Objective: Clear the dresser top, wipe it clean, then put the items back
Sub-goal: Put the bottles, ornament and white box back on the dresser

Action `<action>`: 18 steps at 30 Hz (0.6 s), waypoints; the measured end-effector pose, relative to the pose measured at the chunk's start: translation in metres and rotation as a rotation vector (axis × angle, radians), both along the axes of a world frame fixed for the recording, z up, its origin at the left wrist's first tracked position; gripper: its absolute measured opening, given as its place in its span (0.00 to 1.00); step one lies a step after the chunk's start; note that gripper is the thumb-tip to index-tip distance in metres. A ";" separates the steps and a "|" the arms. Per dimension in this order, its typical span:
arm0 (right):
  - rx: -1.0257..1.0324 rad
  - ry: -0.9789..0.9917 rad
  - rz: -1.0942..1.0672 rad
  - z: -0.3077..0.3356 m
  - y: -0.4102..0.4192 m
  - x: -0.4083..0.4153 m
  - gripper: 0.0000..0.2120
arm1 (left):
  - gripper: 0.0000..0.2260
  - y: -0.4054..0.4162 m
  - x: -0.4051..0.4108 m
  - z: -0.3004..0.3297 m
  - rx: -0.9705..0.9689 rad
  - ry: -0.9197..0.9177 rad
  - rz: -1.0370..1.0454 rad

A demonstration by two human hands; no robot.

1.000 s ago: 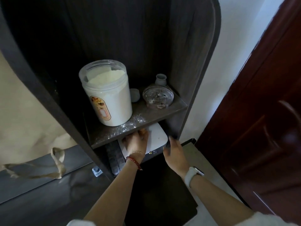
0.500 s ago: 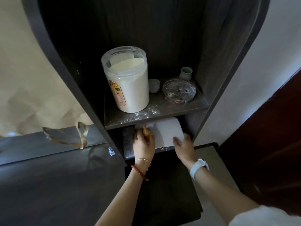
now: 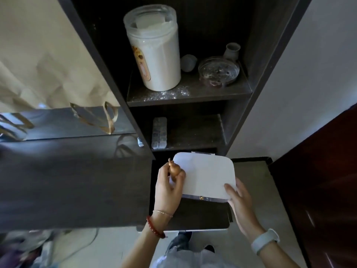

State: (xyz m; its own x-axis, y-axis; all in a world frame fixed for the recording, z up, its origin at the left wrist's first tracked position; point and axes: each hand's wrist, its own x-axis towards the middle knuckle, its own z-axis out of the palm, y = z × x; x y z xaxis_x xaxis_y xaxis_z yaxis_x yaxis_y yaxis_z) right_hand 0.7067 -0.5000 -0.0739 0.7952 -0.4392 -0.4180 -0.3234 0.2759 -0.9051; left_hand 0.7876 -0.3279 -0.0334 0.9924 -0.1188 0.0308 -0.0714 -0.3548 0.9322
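Partly hidden white box [image 3: 206, 175] underside.

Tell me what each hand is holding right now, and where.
Left hand grips the white case at its left edge plus a small gourd figurine; right hand holds the case's near-right corner.

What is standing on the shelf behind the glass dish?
A small grey vase stands behind the glass dish, at the shelf's back right corner. The dish rim covers its base.

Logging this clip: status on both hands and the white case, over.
Left hand grips small gourd figurine and white case edge. Right hand holds case's near right corner. Case off lower shelf, level. Nothing blocking.
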 end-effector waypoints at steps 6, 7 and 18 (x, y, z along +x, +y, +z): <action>0.112 0.098 0.162 -0.011 0.040 -0.006 0.14 | 0.12 0.051 -0.044 -0.006 0.001 0.123 0.261; 0.111 0.104 0.196 -0.011 0.053 -0.003 0.15 | 0.11 0.064 -0.046 -0.008 0.012 0.128 0.313; -0.142 0.075 0.534 0.004 0.253 0.084 0.22 | 0.03 0.264 0.008 -0.019 -0.031 0.196 0.660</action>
State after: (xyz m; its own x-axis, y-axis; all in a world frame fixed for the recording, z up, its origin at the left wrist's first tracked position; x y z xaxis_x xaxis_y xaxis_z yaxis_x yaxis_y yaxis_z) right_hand 0.7904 -0.2469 -0.0701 0.8930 -0.0400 -0.4483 -0.4500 -0.0669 -0.8905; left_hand 0.7955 -0.0639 -0.0522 0.8444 0.5104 -0.1626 0.3212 -0.2395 0.9162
